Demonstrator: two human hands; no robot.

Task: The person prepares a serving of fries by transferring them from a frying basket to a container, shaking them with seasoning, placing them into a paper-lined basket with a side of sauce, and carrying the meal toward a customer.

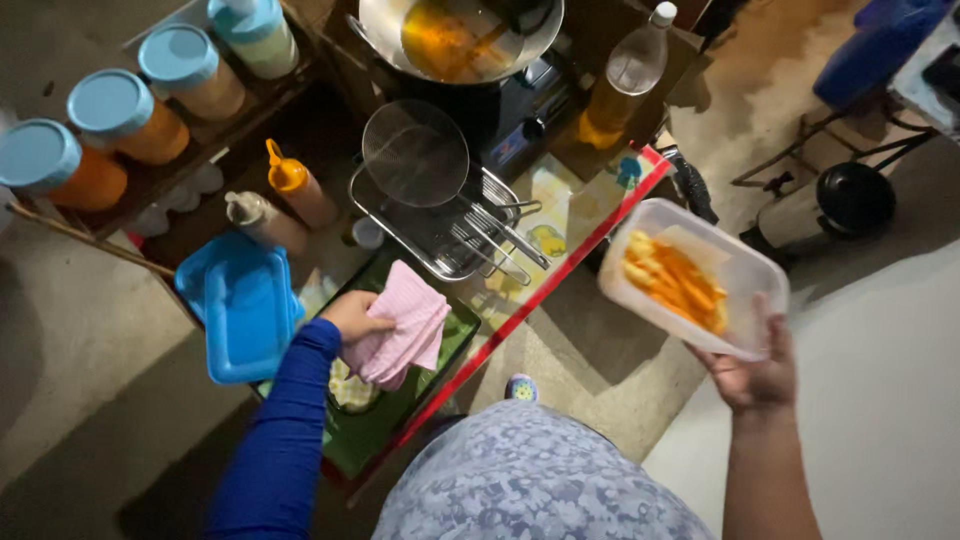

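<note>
My left hand (352, 315) grips a pink striped cloth (400, 335) above the green tabletop (385, 420), next to a blue rectangular tray (240, 305). My right hand (757, 375) holds up a clear plastic container (735, 262) by its near edge, out past the table over the floor. Inside the container lie orange fried strips (675, 280) on white paper.
A wire rack (445, 235) holds a round mesh skimmer (414, 153) and tongs. Behind it a wok of oil (455, 35) sits on a stove, with an oil bottle (620, 85) beside it. Two squeeze bottles (290, 190) and blue-lidded jars (110, 120) stand at left. A red edge (560, 270) bounds the table.
</note>
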